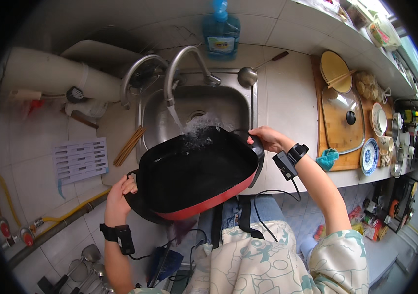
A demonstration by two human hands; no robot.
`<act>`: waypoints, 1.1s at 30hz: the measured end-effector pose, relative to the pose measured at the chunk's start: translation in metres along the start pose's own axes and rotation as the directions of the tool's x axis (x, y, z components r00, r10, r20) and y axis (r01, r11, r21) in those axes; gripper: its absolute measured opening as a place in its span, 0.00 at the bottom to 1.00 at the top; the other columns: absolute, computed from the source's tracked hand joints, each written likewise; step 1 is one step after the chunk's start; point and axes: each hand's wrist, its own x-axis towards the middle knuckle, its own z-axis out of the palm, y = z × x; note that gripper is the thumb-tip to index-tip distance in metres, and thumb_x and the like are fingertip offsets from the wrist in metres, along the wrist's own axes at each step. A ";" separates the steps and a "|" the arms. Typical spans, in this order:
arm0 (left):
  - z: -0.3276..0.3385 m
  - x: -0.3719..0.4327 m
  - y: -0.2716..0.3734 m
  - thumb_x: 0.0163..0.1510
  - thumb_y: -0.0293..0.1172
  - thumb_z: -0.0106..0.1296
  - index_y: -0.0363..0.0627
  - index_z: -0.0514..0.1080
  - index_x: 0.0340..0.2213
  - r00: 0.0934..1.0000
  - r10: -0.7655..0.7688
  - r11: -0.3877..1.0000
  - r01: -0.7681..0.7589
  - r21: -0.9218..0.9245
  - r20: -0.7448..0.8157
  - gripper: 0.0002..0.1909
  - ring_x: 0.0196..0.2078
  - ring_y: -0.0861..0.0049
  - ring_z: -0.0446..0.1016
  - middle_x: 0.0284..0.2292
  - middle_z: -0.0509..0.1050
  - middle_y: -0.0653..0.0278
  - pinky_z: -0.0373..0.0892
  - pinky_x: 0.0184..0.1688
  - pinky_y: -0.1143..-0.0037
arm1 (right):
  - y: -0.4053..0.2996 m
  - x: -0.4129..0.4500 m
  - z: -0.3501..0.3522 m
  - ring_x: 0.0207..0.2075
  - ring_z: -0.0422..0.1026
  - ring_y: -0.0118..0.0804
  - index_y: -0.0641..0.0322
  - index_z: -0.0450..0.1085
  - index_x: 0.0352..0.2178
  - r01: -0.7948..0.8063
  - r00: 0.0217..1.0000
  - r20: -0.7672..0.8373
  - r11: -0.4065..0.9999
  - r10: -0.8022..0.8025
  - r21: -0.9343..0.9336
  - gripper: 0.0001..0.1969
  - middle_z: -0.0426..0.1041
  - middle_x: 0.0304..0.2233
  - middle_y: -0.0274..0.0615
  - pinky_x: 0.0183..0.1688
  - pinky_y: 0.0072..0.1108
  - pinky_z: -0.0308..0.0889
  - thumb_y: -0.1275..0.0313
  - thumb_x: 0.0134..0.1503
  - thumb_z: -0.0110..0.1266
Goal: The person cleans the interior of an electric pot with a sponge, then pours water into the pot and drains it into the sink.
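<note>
A large rectangular pan [198, 169], black inside and red outside, is held tilted over the front of a stainless steel sink [227, 99]. My left hand [120, 189] grips its black handle on the left, and my right hand [269, 139] grips the handle on the right. Water [174, 117] runs from the curved metal faucet [170, 79] and splashes at the pan's far edge. Part of the sink basin and its drain is hidden behind the pan and the splash.
Left of the sink lies a bundle of wooden chopsticks [130, 146]. A ladle [247, 76] rests at the sink's right corner, near a blue soap bottle [221, 36]. On the right, a wooden board [324, 128] carries a glass lid [341, 117], bowls and a teal cloth [327, 159].
</note>
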 end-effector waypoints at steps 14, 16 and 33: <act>0.101 -0.073 0.018 0.58 0.27 0.33 0.46 0.55 0.20 0.972 0.186 0.968 -0.156 0.196 -0.145 0.12 0.13 0.85 0.52 0.13 0.53 0.73 0.54 0.20 0.81 | 0.028 0.042 0.018 0.24 0.71 0.27 0.69 0.66 0.29 -0.198 0.958 0.216 0.980 0.187 0.032 0.10 0.71 0.22 0.37 0.30 0.18 0.70 0.74 0.58 0.38; 0.109 -0.082 0.017 0.59 0.27 0.33 0.46 0.55 0.21 0.967 0.210 0.960 -0.176 0.217 -0.145 0.12 0.13 0.84 0.52 0.13 0.53 0.72 0.54 0.20 0.80 | 0.034 0.051 0.017 0.26 0.71 0.29 0.70 0.65 0.31 -0.157 0.952 0.267 0.988 0.152 -0.003 0.09 0.71 0.26 0.39 0.32 0.19 0.70 0.75 0.58 0.37; 0.115 -0.112 0.026 0.58 0.31 0.32 0.49 0.55 0.20 0.902 0.416 0.889 -0.376 0.261 -0.117 0.12 0.14 0.84 0.52 0.12 0.53 0.74 0.56 0.23 0.78 | 0.052 0.104 0.078 0.38 0.65 0.26 0.58 0.57 0.50 0.062 0.839 0.540 0.998 -0.063 0.021 0.18 0.67 0.40 0.29 0.44 0.24 0.61 0.71 0.58 0.42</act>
